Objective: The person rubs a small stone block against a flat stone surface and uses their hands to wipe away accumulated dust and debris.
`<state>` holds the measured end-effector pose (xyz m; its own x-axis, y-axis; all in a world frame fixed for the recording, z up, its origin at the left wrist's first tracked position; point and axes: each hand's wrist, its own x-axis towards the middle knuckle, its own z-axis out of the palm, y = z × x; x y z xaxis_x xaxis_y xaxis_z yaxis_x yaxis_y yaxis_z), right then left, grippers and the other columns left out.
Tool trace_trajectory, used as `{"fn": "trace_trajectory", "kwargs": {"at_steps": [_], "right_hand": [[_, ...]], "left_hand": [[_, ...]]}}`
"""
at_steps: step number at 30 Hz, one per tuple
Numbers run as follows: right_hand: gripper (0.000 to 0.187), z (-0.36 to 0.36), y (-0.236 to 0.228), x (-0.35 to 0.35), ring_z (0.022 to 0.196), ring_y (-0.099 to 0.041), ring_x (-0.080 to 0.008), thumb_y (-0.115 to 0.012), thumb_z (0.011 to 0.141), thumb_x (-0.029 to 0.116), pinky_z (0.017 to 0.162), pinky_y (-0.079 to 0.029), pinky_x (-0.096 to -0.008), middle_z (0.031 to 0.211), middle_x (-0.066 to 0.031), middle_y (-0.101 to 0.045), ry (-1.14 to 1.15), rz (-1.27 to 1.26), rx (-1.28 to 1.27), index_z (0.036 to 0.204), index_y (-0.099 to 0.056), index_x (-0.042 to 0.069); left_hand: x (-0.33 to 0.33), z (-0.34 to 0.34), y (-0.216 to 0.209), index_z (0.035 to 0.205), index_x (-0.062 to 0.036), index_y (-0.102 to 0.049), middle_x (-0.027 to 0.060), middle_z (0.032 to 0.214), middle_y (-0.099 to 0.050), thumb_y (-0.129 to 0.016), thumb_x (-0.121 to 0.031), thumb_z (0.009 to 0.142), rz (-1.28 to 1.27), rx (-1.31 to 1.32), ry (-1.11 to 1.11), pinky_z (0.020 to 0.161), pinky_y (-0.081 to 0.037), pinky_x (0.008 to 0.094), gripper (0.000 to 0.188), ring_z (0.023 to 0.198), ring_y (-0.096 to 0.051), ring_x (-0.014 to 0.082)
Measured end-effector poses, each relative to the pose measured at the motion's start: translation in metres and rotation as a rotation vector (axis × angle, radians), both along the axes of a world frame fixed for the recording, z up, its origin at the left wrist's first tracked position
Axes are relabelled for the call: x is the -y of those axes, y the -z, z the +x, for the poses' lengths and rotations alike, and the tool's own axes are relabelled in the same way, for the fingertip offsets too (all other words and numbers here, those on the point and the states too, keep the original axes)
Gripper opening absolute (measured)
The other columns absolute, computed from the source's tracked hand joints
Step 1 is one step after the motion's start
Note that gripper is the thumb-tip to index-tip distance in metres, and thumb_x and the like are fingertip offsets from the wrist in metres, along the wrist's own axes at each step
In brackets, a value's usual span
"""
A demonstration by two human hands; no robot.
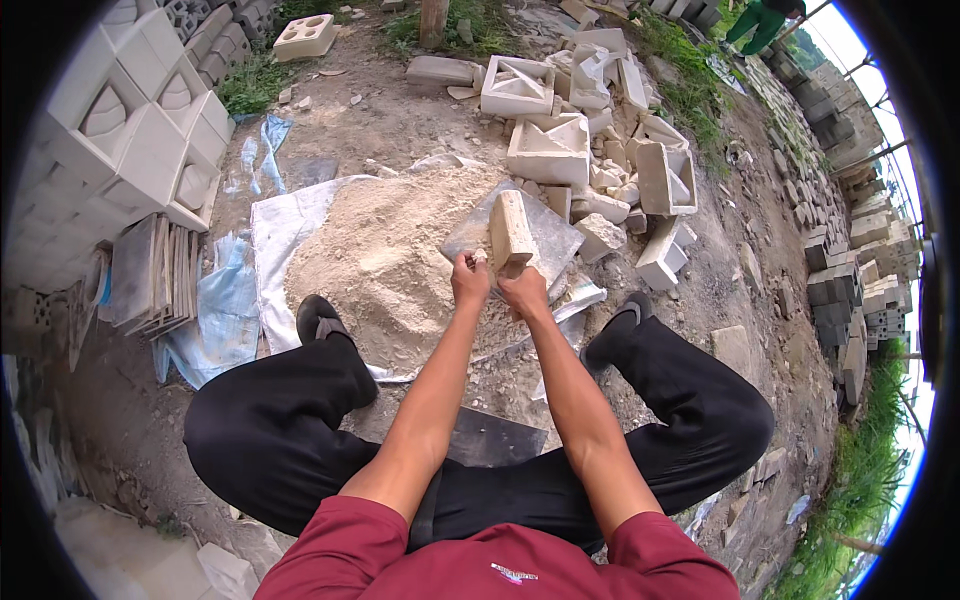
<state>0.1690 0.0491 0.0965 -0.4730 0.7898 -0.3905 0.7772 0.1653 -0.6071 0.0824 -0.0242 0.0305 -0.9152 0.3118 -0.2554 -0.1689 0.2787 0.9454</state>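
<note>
A tan, dusty rectangular block (511,228) stands on a square grey plate (556,235), which rests at the right side of a heap of pale sandy powder (370,240). At the block's near, darker end, my right hand (524,291) has its fingers closed on it. My left hand (470,280) is just to the left, over the near edge of the plate and the powder. Its fingers are curled together, and what they hold, if anything, is too small to make out. Under the heap lies a white sheet (272,235).
Broken and whole pale hollow blocks (550,150) are piled beyond the plate to the right. Stacked blocks (135,120) and leaning thin boards (155,275) stand at left. A dark flat plate (490,437) lies between my legs. Someone in green trousers (757,25) is far right.
</note>
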Motion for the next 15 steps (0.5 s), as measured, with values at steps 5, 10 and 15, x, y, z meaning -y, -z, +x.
{"fn": "trace_trajectory", "kwargs": {"at_steps": [5,10,15], "right_hand": [[0.054,0.006,-0.023,0.029,0.094,-0.065,-0.0424,-0.07,0.07,0.026,0.083,-0.052,-0.0446,0.096,-0.0316,-0.065,0.095,0.074,-0.25,0.107,-0.057,-0.01],[0.046,0.03,-0.003,0.024,0.098,-0.062,-0.0451,-0.07,0.071,0.022,0.087,-0.05,-0.0454,0.097,-0.0324,-0.064,-0.031,0.09,0.071,0.102,-0.055,-0.008],[0.047,0.007,-0.029,0.022,0.099,-0.062,-0.0445,-0.068,0.073,0.023,0.086,-0.05,-0.0448,0.098,-0.0322,-0.064,-0.093,0.069,0.001,0.106,-0.055,-0.009]], "left_hand": [[0.006,-0.018,0.012,0.108,-0.0004,-0.058,0.0169,0.096,-0.069,-0.063,-0.021,0.087,-0.039,0.032,-0.061,0.079,-0.051,0.0363,0.03,0.088,-0.067,0.0277],[-0.019,0.0,-0.012,0.107,-0.0003,-0.06,0.016,0.095,-0.069,-0.062,-0.021,0.088,-0.081,0.068,-0.12,0.079,-0.05,0.0361,0.028,0.088,-0.067,0.0267],[-0.008,-0.024,-0.013,0.11,-0.0007,-0.058,0.0173,0.102,-0.068,-0.06,-0.021,0.089,-0.117,-0.001,-0.154,0.082,-0.05,0.0373,0.03,0.092,-0.066,0.0293]]}}
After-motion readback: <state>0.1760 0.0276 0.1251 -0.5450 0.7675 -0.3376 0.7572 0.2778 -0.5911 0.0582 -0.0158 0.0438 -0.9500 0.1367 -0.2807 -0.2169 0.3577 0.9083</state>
